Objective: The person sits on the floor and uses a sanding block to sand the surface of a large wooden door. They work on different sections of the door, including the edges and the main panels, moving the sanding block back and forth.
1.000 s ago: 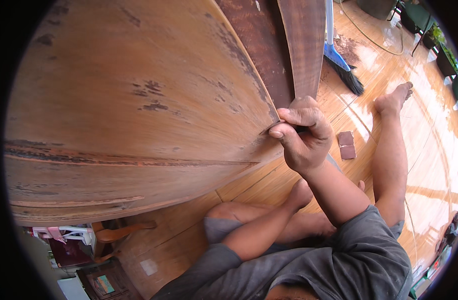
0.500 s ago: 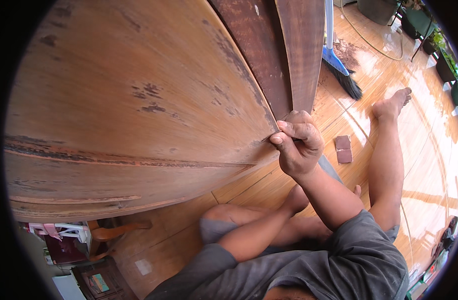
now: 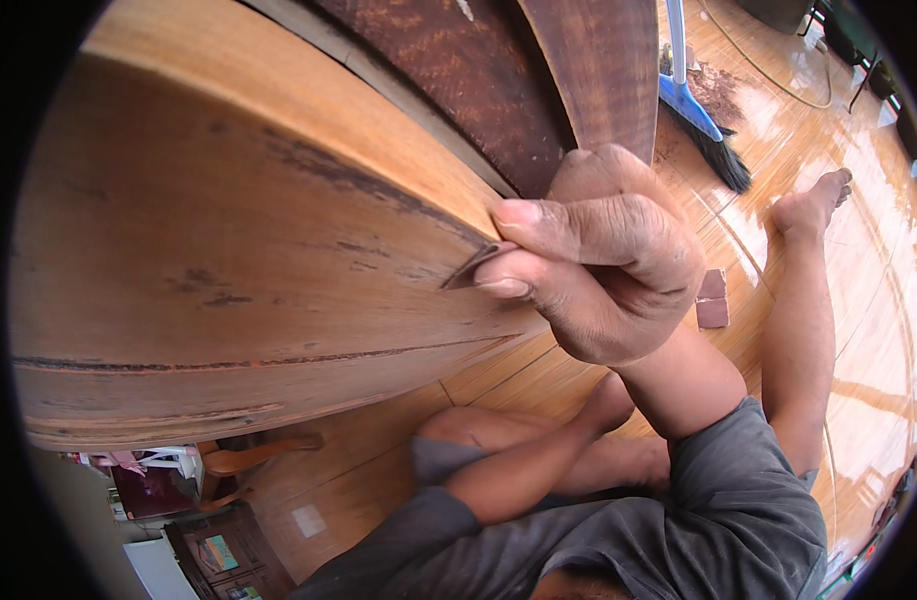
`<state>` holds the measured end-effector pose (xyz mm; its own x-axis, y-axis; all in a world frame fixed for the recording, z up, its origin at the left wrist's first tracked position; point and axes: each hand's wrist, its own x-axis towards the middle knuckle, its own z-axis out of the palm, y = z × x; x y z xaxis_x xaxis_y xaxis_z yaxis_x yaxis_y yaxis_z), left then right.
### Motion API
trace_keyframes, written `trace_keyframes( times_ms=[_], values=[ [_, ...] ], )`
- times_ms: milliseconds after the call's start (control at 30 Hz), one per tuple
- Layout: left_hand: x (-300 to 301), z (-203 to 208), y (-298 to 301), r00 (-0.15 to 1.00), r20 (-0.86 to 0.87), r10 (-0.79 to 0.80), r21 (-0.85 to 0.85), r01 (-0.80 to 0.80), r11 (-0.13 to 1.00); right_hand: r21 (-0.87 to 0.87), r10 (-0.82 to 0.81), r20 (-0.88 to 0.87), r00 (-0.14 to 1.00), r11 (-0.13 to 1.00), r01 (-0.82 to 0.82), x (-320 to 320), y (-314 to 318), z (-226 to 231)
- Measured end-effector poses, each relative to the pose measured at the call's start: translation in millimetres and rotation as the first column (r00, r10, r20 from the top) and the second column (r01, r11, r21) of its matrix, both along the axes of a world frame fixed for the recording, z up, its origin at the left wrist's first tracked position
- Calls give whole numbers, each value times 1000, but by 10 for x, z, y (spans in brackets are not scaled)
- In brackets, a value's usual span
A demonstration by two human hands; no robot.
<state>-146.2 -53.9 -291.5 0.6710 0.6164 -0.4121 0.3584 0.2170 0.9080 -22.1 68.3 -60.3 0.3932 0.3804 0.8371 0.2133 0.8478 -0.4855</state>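
My right hand (image 3: 609,255) is closed, with thumb and forefinger pinching a small folded piece of brown sandpaper (image 3: 476,266). The sandpaper touches the corner edge of a large wooden panel (image 3: 249,220), whose sanded, light-brown face carries dark patches of old finish. A dark groove runs along the panel's lower part. My left forearm (image 3: 524,465) reaches from a grey sleeve across my bent leg. At its end my left hand (image 3: 609,402) rests low near the floor, apart from the panel, its fingers not discernible.
Dark brown boards (image 3: 459,80) stand behind the panel. A blue broom (image 3: 694,105) with black bristles lies near reddish dust on the tiled floor (image 3: 779,280). A folded reddish sheet (image 3: 713,300) lies beside my outstretched leg (image 3: 799,310). Wooden furniture (image 3: 229,550) stands at lower left.
My right hand has come up, left and closer to view, still pinching at the panel's edge. The panel appears tilted, showing more of its top edge. My left arm has barely moved.
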Motion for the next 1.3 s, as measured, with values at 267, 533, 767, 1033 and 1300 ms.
trace_keyframes(
  times_ms=[267, 533, 767, 1033, 1300],
  values=[
    [4, 11, -5, 997, 14, -79, 63, 78, 995, -5, -33, -80, 996, 999, 33, -99, -46, -223],
    [49, -74, 76, 998, 27, -49, -33, 50, 998, -56, -28, -129, 991, 998, 21, -149, -104, -211],
    [-12, 13, -27, 999, -38, -32, 55, 34, 998, -53, 20, -131, 991, 998, -27, -115, -74, -258],
    [27, -104, -5, 998, -13, -58, 1, 58, 998, 8, 25, -182, 983, 1000, -24, -136, -101, -127],
    [26, 103, 42, 999, -23, 29, -75, -31, 997, 16, 147, -239, 960, 989, -148, -136, -75, -23]
  ],
)
